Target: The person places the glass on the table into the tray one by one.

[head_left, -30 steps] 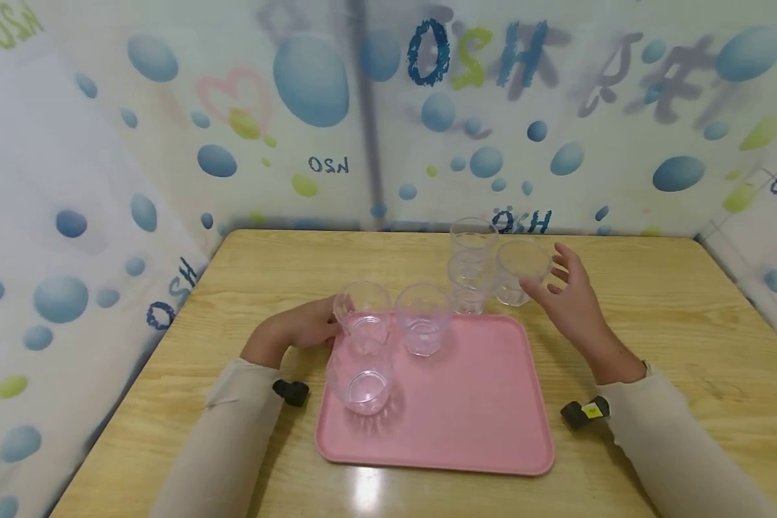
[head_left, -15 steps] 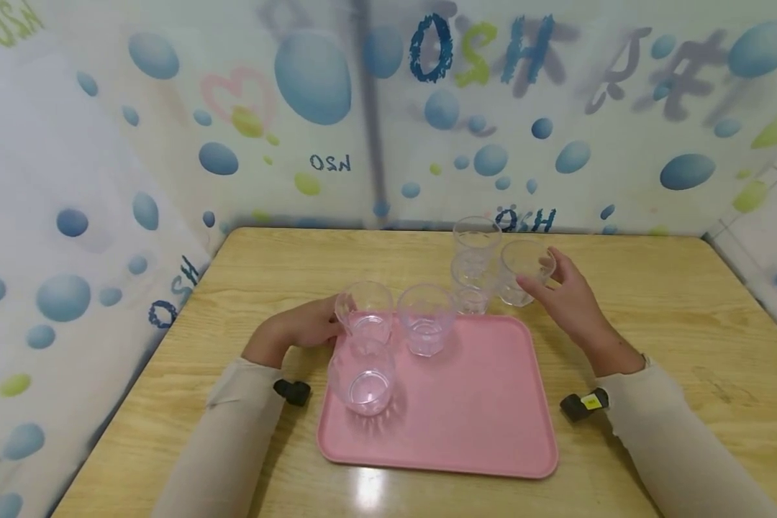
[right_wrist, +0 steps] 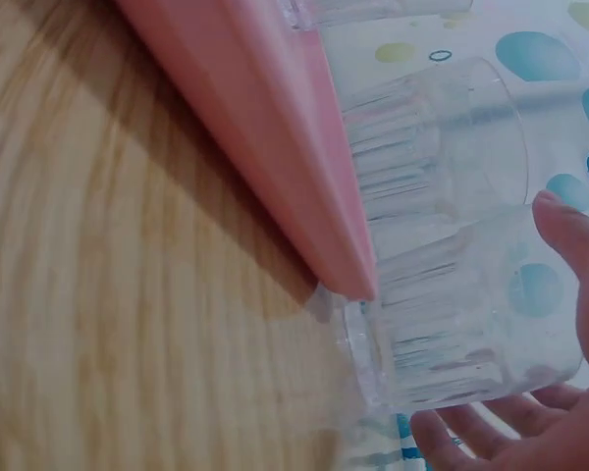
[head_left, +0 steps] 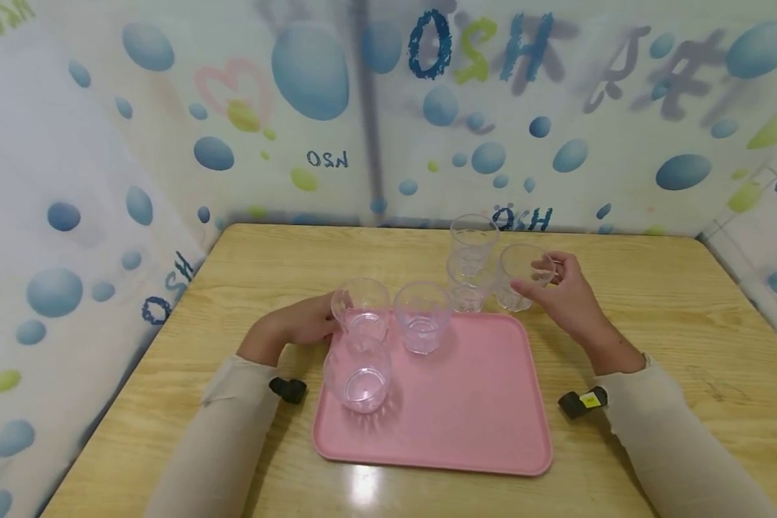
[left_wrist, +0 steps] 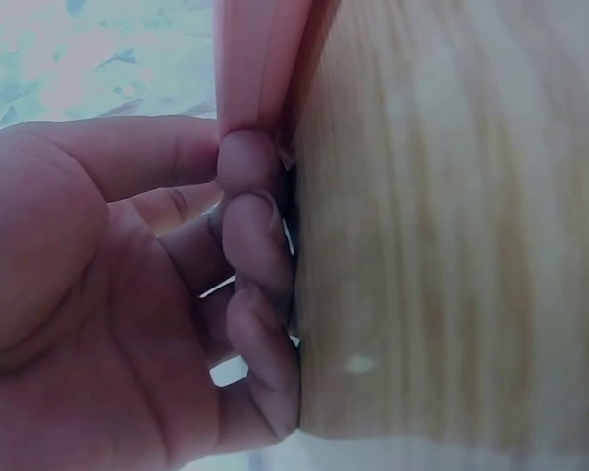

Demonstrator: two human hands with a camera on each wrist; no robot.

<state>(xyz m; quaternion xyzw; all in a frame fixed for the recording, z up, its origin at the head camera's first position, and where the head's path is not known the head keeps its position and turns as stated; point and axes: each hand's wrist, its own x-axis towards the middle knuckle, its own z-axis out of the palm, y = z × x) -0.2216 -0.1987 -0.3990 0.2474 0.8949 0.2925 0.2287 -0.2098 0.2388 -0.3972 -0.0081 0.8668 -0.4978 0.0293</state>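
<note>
With thumb in front and fingers behind, my right hand holds a clear tumbler standing upright just past the pink tray's far right corner. In the right wrist view, the thumb lies near the rim of this tumbler and the fingers curve along its other side. My left hand grips the pink tray at its far left corner. The left wrist view has the thumb against the tray's edge and the other fingers curled, tips at the wooden tabletop.
On the tray's left half stand three more clear tumblers: one at the far left, one beside it, one nearer. Two others, a front one and a rear one, stand behind the tray. A patterned wall borders the table.
My right hand has closed in on the tumbler, its fingers now behind the wall of the tumbler. The left hand and the tray have stayed in place.
</note>
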